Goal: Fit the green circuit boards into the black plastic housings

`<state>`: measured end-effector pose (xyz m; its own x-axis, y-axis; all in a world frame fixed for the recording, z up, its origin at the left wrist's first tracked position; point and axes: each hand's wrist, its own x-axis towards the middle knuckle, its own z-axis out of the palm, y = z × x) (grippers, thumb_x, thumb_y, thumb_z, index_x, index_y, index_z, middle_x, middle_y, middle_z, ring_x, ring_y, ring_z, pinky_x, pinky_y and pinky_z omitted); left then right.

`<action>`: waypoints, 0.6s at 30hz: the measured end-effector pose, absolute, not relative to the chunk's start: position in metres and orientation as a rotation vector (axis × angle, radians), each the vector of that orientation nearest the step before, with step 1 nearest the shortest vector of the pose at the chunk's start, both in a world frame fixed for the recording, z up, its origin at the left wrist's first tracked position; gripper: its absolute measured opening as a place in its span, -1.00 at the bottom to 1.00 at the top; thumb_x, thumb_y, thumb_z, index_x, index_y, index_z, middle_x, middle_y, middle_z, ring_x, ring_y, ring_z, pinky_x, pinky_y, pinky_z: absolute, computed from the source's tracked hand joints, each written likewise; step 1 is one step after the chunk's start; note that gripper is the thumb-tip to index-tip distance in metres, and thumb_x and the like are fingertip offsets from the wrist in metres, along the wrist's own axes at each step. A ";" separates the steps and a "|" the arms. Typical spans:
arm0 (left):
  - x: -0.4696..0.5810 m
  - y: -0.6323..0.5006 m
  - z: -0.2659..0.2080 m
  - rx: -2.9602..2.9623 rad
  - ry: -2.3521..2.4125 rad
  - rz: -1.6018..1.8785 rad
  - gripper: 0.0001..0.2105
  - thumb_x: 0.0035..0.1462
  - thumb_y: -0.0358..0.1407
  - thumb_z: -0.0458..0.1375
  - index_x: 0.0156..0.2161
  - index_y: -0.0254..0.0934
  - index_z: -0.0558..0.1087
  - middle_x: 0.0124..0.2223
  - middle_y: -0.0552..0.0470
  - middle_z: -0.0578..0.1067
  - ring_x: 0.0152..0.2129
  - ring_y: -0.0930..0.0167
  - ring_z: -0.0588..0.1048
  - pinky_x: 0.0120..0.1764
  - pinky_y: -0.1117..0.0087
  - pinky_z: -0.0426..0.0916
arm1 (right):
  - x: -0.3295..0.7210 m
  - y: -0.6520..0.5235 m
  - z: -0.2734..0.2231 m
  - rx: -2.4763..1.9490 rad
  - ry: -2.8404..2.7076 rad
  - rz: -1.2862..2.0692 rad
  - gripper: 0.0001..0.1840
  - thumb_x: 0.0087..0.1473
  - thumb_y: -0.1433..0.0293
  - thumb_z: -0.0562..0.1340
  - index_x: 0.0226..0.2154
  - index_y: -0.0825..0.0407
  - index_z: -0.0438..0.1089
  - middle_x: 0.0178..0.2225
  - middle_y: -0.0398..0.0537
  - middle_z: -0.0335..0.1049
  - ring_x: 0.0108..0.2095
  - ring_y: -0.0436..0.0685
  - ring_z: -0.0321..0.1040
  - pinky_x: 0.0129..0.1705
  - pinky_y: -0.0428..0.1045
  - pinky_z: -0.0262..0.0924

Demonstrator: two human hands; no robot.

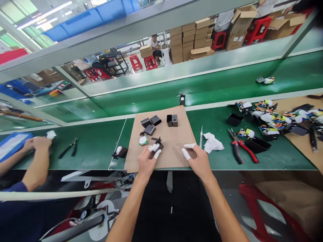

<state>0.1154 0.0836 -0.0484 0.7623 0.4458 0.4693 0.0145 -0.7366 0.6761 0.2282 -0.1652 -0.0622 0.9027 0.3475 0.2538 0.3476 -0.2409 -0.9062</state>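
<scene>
White finger cots cover several fingertips of both my hands. My left hand [146,160] is closed around a small black plastic housing [160,146] with dark prongs or a bracket on top; the fingers partly hide it. Over the right side of the brown cardboard sheet [174,154], my right hand [199,160] is spread, thumb and forefinger apart with nothing between them. Just behind my left hand lies a small green circuit board [143,140] with a white top. Farther back are several black housings [150,129], and two of them stand upright side by side [172,120].
Right of the cardboard are a thin pointed tool [201,136], a crumpled white cloth [213,143], red-handled pliers [243,147] and many circuit assemblies [267,117]. At left, a co-worker's hands [41,143] are near other pliers [69,148]. A black unit [121,152] sits beside the cardboard. A metal shelf beam [151,23] crosses above.
</scene>
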 end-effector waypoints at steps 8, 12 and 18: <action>0.106 0.045 -0.041 2.183 0.452 0.725 -0.56 0.20 -0.26 0.43 0.16 -0.16 0.48 0.01 -0.11 0.68 -0.09 0.22 0.72 0.05 0.11 0.66 | 0.199 -0.143 -0.040 -1.861 -0.720 -0.038 -0.67 0.37 0.18 0.32 0.11 -0.12 0.56 0.03 0.08 0.62 0.08 0.36 0.58 0.18 0.28 0.49; 0.087 0.042 -0.045 2.065 0.498 0.711 -0.62 0.17 -0.31 0.40 0.05 -0.19 0.41 -0.05 -0.10 0.68 -0.14 0.27 0.74 -0.03 0.18 0.69 | 0.181 -0.114 -0.040 -1.883 -0.842 -0.077 -0.45 0.38 0.22 0.33 0.36 -0.17 0.40 0.24 0.15 0.51 0.25 0.41 0.51 0.28 0.32 0.47; 0.074 0.092 -0.045 1.973 0.639 0.850 -0.80 0.29 -0.20 0.31 -0.09 -0.22 0.43 -0.20 -0.03 0.64 -0.31 0.35 0.69 -0.17 0.28 0.65 | 0.180 -0.089 -0.061 -1.969 -0.807 -0.164 -0.55 0.47 0.27 0.21 0.34 -0.18 0.46 0.13 0.17 0.59 0.11 0.42 0.61 0.17 0.31 0.57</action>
